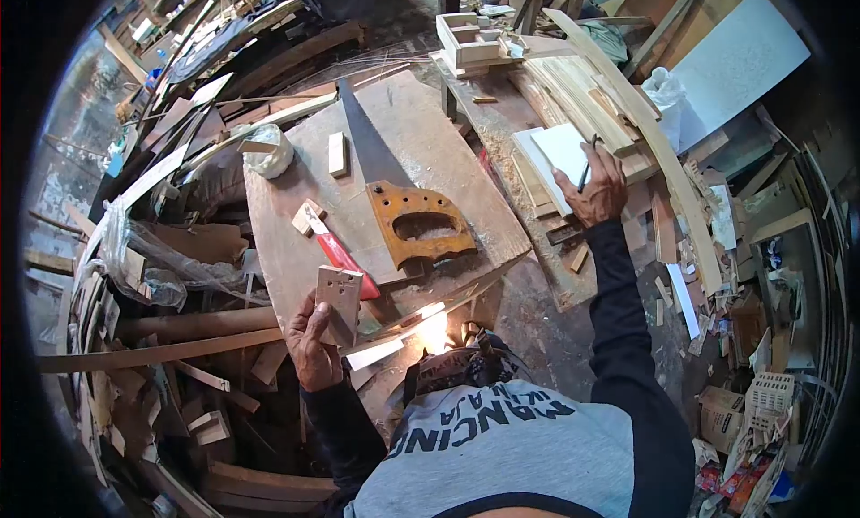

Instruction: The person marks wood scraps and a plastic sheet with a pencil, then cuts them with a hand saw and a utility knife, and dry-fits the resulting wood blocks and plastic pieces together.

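My left hand (pixel 315 346) grips a small flat wooden block (pixel 339 296) with a few dark holes or marks near its top edge. It is held up over the near left corner of the plywood tabletop (pixel 466 186). Over on the second bench, my right hand (pixel 598 188) has a dark pen or pencil (pixel 586 172) between its fingers and rests on a white rectangular piece (pixel 557 151). Near my left hand lies a red-handled tool (pixel 335 249), its far end by a pale wood scrap. A handsaw (pixel 419 224) with a yellow-brown wooden handle lies across the tabletop.
A small wood block (pixel 337 154) and a whitish tub (pixel 269 152) sit on the tabletop. The second bench bears stacked boards (pixel 564 92) and a compartmented wooden box (pixel 468 43). Offcuts (pixel 215 428) crowd the left floor; a long curved plank (pixel 667 151) stands at right.
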A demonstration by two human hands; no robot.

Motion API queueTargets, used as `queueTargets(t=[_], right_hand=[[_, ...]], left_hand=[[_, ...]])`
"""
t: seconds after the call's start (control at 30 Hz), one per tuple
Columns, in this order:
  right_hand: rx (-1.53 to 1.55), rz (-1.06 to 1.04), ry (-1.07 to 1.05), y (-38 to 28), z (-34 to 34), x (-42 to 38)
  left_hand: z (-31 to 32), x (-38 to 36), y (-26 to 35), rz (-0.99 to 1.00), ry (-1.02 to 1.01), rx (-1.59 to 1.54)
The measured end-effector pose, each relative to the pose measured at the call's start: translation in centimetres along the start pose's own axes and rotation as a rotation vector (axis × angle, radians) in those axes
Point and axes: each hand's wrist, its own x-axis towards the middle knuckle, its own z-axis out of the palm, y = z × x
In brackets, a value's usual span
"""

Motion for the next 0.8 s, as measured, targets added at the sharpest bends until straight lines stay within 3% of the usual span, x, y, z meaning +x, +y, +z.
queueTargets(t=[0.23, 0.33, 0.43, 0.57, 0.67, 0.8], right_hand=[[-0.233, 0.033, -0.21, -1.6, 4.4, 1.6], [-0.262, 0.006, -0.141, -2.1, 4.0, 1.6], [-0.077, -0.111, 0.053, -1.1, 3.6, 2.3], [0.376, -0.032, -0.115, -1.4, 1.1, 2.6], [0.307, -0.186, -0.071, -2.7, -1.2, -0.2], [0.626, -0.032, -0.122, -4.1, -4.8, -5.1]], left_hand=[[-0.4, -0.2, 0.1, 0.017, 0.008, -0.002], [-0.1, -0.5, 0.3, 0.027, 0.026, -0.018], [-0.2, -0.6, 0.2, 0.02, 0.11, 0.02], [0.2, -0.2, 0.1, 0.019, 0.097, 0.011], [0.6, -0.2, 0.3, 0.022, 0.113, 0.001], [0.8, -0.1, 0.2, 0.018, 0.123, -0.013]])
